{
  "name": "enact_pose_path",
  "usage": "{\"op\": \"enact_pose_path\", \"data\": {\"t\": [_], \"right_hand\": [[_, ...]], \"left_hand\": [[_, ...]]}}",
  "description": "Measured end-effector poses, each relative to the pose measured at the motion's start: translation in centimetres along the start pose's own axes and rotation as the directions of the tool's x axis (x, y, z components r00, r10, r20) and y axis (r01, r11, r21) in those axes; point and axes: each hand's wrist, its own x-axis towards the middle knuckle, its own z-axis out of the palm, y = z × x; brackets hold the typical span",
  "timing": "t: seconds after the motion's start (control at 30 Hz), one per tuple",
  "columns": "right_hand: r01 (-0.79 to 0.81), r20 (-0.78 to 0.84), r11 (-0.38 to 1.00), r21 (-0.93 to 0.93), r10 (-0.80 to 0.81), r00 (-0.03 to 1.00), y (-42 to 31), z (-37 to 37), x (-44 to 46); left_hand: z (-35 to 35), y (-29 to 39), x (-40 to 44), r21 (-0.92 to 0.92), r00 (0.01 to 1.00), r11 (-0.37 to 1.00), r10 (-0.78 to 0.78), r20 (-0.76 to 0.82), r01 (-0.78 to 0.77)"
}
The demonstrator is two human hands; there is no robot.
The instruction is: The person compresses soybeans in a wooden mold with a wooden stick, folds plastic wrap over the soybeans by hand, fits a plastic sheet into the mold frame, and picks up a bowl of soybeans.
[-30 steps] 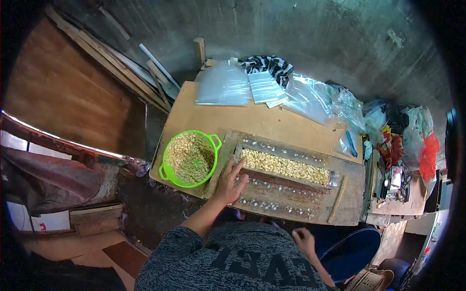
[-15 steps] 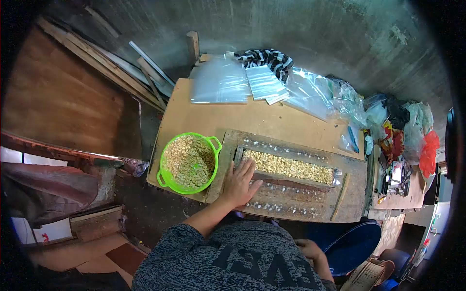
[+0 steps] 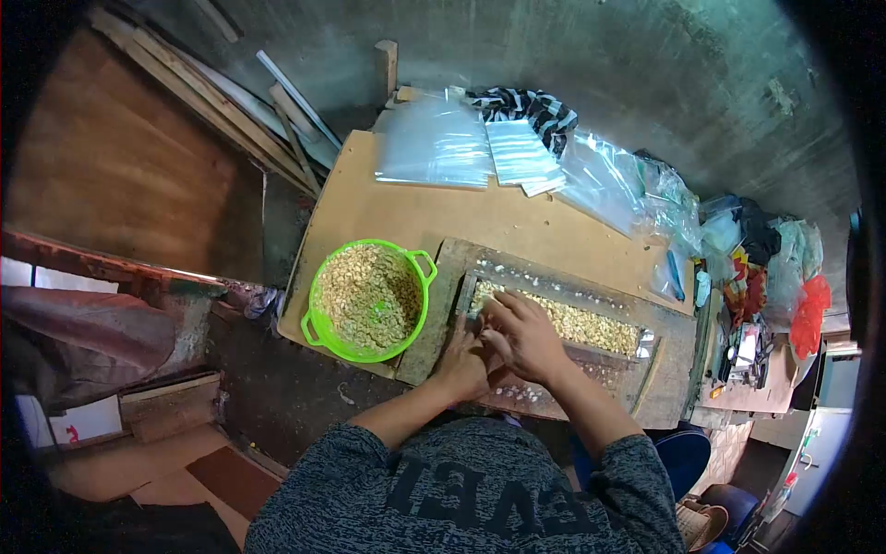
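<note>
A long narrow wooden mould lies on a worn board, filled with pale flaky pieces like flakes or chopped nuts. At its left end my left hand rests low, fingers pointing away from me and partly covered by the other hand. Beside it, my right hand reaches over the near rim, fingers bent and apart above the left part of the filling. The two hands meet or nearly touch. A bright green plastic colander with more of the same loose pieces stands left of the board.
Flat clear plastic bags lie along the table's back edge. A thin wooden strip sits on the board's right end. Bags, including a red one, crowd the right side. A dark blue tub is below the table.
My right hand has come up from beside my body to the mould's left end, next to my left hand. My left hand has stayed about there. The view has shifted slightly.
</note>
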Motion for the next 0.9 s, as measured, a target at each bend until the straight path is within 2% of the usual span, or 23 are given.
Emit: {"op": "enact_pose_path", "data": {"t": [0.07, 0.1, 0.13, 0.2, 0.23, 0.3, 0.33, 0.4, 0.43, 0.5, 0.53, 0.6, 0.67, 0.8, 0.9], "right_hand": [[0.104, 0.083, 0.98, -0.171, -0.091, 0.992, 0.4, 2.0, 1.4], [0.061, 0.178, 0.984, -0.17, -0.031, 0.984, 0.5, 2.5, 1.7], [0.064, 0.182, 0.983, -0.17, -0.033, 0.983, 0.8, 2.9, 1.8], [0.042, 0.206, 0.969, -0.242, 0.009, 0.979, 1.3, 3.3, 1.7], [0.023, 0.241, 0.968, -0.25, 0.039, 0.97, 1.5, 3.1, 1.6], [0.023, 0.239, 0.967, -0.255, 0.04, 0.97, 2.1, 2.8, 1.0], [0.019, 0.233, 0.965, -0.26, 0.044, 0.971, 2.2, 2.8, 0.7], [0.02, 0.22, 0.96, -0.28, 0.044, 0.974, 2.4, 2.7, 0.2], [0.023, 0.209, 0.954, -0.299, 0.042, 0.977, 2.5, 2.7, 0.0], [0.02, 0.195, 0.948, -0.317, 0.044, 0.98, 2.7, 2.8, -0.3], [0.018, 0.185, 0.946, -0.322, 0.045, 0.982, 2.8, 3.0, -0.4], [0.009, 0.169, 0.944, -0.331, 0.05, 0.984, 2.9, 3.2, -0.5], [0.01, 0.172, 0.939, -0.344, 0.052, 0.984, 2.8, 3.2, -0.7], [-0.06, 0.125, 0.951, -0.304, 0.102, 0.987, 2.7, 2.6, -1.7], [-0.165, -0.035, 0.939, -0.302, 0.162, 0.986, 3.1, 1.7, -4.0]], "left_hand": [[-1.4, 0.4, 0.4, -0.101, 0.927, 0.984, -0.101, 0.36, 0.146], [-1.4, 0.3, 0.0, -0.15, 0.958, 0.981, -0.077, 0.275, 0.121], [-1.4, 0.2, -0.2, -0.152, 0.958, 0.98, -0.08, 0.274, 0.125], [-1.9, 0.4, -0.4, -0.103, 0.874, 0.974, -0.131, 0.467, 0.202], [-1.7, 0.3, -0.9, -0.105, 0.874, 0.973, -0.135, 0.466, 0.206], [-1.4, -0.1, -2.6, -0.123, 0.993, 0.992, 0.012, 0.114, 0.002], [-1.4, -0.3, -3.2, -0.123, 0.993, 0.992, 0.012, 0.115, 0.003], [-1.7, -0.6, -3.9, -0.22, 0.993, 0.975, 0.007, -0.115, -0.032], [-2.0, -0.9, -4.1, -0.219, 0.993, 0.975, 0.01, -0.115, -0.035], [-2.5, -1.4, -4.0, -0.297, 0.979, 0.954, -0.095, -0.179, 0.038], [-2.5, -1.6, -3.6, -0.296, 0.98, 0.955, -0.09, -0.177, 0.034], [-2.7, -2.0, -2.3, -0.347, 0.955, 0.934, -0.174, -0.238, 0.084], [-2.7, -2.2, -0.8, -0.358, 0.955, 0.931, -0.164, -0.248, 0.068], [-1.3, -2.6, 1.0, -0.18, 0.983, 0.97, -0.175, -0.054, 0.163], [-1.1, -2.5, 1.1, -0.112, 0.992, 0.985, -0.127, 0.018, 0.128]]}}
